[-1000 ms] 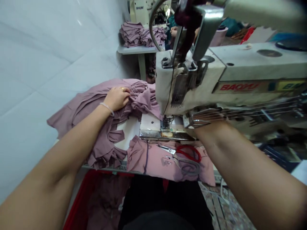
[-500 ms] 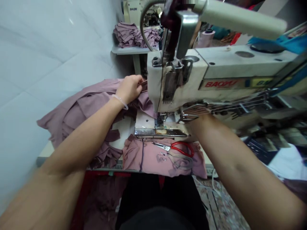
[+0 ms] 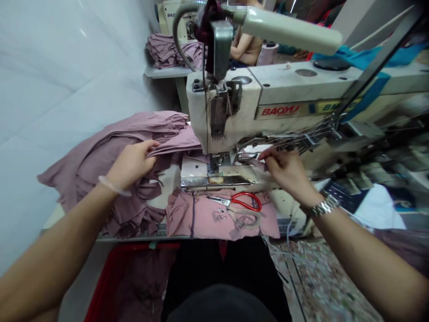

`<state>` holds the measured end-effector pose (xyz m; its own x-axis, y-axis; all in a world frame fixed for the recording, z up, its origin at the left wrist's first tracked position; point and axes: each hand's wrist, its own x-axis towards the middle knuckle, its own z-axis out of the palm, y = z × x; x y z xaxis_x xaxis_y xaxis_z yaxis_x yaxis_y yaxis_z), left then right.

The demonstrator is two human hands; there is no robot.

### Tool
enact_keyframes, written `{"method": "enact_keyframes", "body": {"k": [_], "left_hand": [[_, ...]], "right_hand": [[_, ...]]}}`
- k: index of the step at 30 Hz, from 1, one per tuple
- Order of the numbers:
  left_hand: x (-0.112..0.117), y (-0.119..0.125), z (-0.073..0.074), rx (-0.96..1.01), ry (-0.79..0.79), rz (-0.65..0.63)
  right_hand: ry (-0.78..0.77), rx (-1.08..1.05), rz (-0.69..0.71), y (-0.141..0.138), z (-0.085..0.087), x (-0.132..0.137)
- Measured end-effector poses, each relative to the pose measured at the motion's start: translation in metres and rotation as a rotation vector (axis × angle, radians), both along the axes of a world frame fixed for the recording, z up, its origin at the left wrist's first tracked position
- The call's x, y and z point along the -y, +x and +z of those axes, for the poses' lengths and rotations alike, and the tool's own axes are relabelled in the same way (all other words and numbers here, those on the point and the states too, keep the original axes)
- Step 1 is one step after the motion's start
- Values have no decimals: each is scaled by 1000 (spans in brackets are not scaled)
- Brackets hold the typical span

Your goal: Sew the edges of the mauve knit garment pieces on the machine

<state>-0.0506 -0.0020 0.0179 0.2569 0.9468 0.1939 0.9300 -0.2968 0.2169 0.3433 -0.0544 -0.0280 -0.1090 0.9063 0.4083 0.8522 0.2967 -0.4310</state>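
My left hand pinches the edge of a mauve fabric piece, left of the sewing machine. That piece stretches toward the machine's needle area and passes behind the head. On the right of the needle area, my right hand is closed, thumb and fingers together on a small end of mauve fabric. Whether both hands hold the same piece is hidden by the machine. A heap of mauve fabric lies beside my left forearm.
Red-handled scissors rest on a pink cloth pad at the table's front edge. Below stands a red bin with mauve fabric inside. Behind, folded mauve pieces sit on another table, near a person's arm. A tiled wall borders the left.
My left hand has come back toward me and left, drawing the mauve fabric edge with it. My right hand has emerged from behind the machine head. The camera view has shifted right.
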Motion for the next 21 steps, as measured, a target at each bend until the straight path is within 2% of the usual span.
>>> {"method": "enact_keyframes", "body": {"k": [2, 4, 6, 9, 11, 13, 15, 17, 19, 21], "left_hand": [[23, 21, -2, -25, 77, -103], [34, 47, -11, -93, 73, -193], [29, 70, -25, -172, 37, -235], [1, 85, -40, -173, 43, -287], [-15, 79, -42, -102, 56, -322], [-17, 61, -38, -33, 89, -270], [-4, 38, -33, 14, 77, -159], [16, 16, -31, 69, -55, -70], [35, 0, -32, 127, -180, 15], [46, -7, -37, 130, -190, 38]], "right_hand": [[-34, 43, 44, -1, 5, 18], [-37, 114, 63, -7, 7, 30], [15, 198, 52, -18, 7, 34], [86, 333, 93, -32, 5, 32], [85, 431, 125, -33, 3, 35], [91, 497, 110, -23, 1, 44], [95, 457, 81, -9, -3, 58], [89, 300, 92, 2, -9, 71], [84, 124, 114, 5, -16, 78], [94, 9, 105, 0, -23, 79]]}}
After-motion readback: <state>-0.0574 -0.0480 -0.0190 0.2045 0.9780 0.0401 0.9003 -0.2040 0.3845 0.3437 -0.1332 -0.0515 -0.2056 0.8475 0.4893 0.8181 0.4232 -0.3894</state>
